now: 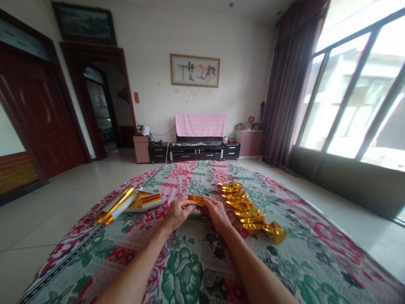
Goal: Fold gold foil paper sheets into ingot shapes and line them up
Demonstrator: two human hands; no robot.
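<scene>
Between my two hands, above the patterned cloth, is a small piece of gold foil [196, 200]. My left hand [179, 212] pinches its left end between thumb and fingers. The right end is gripped by my right hand [216, 212], fingers closed on it. To the right lies a row of several folded gold foil pieces [253, 214], running toward the near right. On the left, rolled sheets of gold and white foil [118, 204] rest on the cloth, with another gold and white sheet [148, 202] beside them.
A floral cloth [182, 270] covers the round surface under my hands. Beyond it stand a low black cabinet [199, 153] and a screen under a pink cloth [201, 124]. A purple curtain [284, 84] and windows are on the right, a red door [41, 101] on the left.
</scene>
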